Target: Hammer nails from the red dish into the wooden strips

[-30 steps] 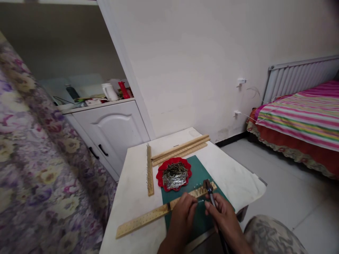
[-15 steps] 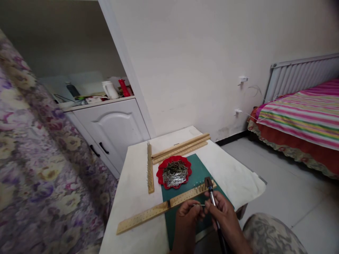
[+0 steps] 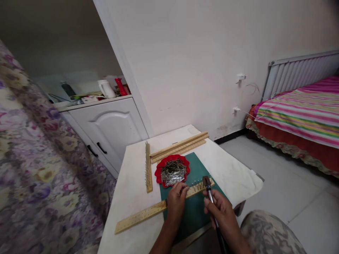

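Note:
My left hand (image 3: pixel 177 199) is over the perforated wooden strip (image 3: pixel 143 216), its thumb and fingertips pinched together just left of a row of upright metal pins (image 3: pixel 197 185). What the fingertips hold, if anything, is too small to make out. My right hand (image 3: pixel 221 208) grips a long tool (image 3: pixel 209 194) with a brown wedge-shaped head and a silver and black handle. The tool's head covers the right end of the pin row. Behind my left hand, a red scalloped dish (image 3: pixel 158 173) holds a heap of loose metal pins (image 3: pixel 173 171).
A green mat (image 3: pixel 193 222) lies under the strip and dish on the white table (image 3: pixel 129 176). Farther back are a strip bristling with pins (image 3: pixel 148 169) and more wooden strips (image 3: pixel 180 146). A white cabinet (image 3: pixel 113 123) and wall stand behind; a bed (image 3: pixel 296 109) is at right.
My left hand has moved forward and left, away from my right hand, to the wooden strip. The thin pin seen between both hands earlier is no longer visible there. My right hand keeps the tool.

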### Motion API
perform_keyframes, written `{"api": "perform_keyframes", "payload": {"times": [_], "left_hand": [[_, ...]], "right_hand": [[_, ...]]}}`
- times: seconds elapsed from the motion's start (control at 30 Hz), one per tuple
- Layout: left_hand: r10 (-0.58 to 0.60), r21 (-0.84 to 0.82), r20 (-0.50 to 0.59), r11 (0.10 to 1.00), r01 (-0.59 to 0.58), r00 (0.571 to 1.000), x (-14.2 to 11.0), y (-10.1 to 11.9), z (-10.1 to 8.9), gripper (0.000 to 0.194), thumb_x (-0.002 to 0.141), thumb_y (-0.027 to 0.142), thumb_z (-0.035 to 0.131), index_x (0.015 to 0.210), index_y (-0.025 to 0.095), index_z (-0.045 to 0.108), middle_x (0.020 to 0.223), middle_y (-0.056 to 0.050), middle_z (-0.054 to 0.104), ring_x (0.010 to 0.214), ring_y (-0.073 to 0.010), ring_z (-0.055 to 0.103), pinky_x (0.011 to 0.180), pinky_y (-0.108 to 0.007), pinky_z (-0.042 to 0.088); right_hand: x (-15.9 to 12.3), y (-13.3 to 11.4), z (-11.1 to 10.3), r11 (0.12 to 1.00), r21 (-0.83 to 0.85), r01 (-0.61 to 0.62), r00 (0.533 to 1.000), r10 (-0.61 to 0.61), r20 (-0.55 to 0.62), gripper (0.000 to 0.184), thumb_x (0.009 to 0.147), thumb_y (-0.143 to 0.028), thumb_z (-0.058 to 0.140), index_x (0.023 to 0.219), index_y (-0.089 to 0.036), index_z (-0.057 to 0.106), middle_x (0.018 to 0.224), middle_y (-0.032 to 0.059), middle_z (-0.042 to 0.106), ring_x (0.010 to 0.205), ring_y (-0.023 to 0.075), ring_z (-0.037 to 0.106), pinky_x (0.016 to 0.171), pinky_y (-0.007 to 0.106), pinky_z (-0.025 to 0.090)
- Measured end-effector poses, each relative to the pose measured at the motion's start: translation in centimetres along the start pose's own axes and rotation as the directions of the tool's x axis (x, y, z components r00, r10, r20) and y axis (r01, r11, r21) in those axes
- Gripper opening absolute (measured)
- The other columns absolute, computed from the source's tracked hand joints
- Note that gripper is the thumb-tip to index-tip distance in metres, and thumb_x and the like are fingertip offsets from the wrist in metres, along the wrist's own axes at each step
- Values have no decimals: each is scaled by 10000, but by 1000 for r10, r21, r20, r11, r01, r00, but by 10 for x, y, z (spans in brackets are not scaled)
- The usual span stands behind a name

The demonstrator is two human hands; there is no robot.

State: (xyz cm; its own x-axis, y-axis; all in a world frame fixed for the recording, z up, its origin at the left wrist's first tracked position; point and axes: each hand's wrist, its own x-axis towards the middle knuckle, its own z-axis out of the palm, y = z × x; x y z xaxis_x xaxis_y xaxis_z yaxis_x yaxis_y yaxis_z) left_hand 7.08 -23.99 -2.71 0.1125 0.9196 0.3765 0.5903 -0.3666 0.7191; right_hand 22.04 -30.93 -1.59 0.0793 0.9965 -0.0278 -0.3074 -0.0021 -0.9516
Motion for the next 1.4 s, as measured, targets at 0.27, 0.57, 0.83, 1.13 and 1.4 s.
{"api": "perform_keyframes", "payload": {"times": [0.27, 0.57, 0.83, 1.13, 1.4], "left_hand": [[40, 89, 42, 995, -44, 998, -1, -3, 7, 195, 837, 266, 437, 737, 195, 589, 762, -16, 601, 746, -153, 558, 689, -249, 410], [47, 172, 63, 983, -57, 997, 2, -7, 11, 217, 844, 302, 436, 751, 196, 601, 773, -16, 594, 750, -150, 555, 666, -241, 395], [13, 204, 91, 978, -31, 996, 2, -11, 11, 189, 809, 233, 440, 677, 189, 567, 719, -4, 572, 709, -140, 538, 605, -218, 357], [-27, 189, 79, 982, 12, 997, 2, -11, 11, 163, 709, 102, 420, 651, 182, 550, 721, -4, 583, 693, -137, 528, 608, -218, 340], [-24, 180, 87, 984, 8, 996, 1, -13, 13, 151, 736, 132, 436, 697, 185, 572, 732, -9, 592, 726, -151, 544, 624, -226, 363]], "right_hand": [[-1, -3, 1, 1000, -9, -12, 1000, 12, -15, 285, 779, -414, 577, 919, -178, 502, 503, -97, 515, 257, 5, 322, 265, 117, 232], [5, -4, 1, 990, 124, -66, 987, 47, 152, 307, 783, -465, 551, 875, -173, 523, 504, -73, 556, 240, 11, 340, 265, 127, 188], [19, -7, 22, 983, 158, -94, 969, 55, 239, 282, 781, -447, 553, 781, -168, 510, 491, -57, 589, 227, 20, 352, 267, 140, 167], [23, 3, 28, 993, 82, -80, 965, 57, 258, 251, 815, -414, 519, 765, -169, 498, 490, -61, 592, 218, 12, 338, 255, 127, 165], [23, 5, 29, 993, 68, -99, 961, 78, 264, 286, 788, -455, 540, 778, -172, 502, 475, -63, 587, 211, 19, 334, 249, 129, 174]]}}
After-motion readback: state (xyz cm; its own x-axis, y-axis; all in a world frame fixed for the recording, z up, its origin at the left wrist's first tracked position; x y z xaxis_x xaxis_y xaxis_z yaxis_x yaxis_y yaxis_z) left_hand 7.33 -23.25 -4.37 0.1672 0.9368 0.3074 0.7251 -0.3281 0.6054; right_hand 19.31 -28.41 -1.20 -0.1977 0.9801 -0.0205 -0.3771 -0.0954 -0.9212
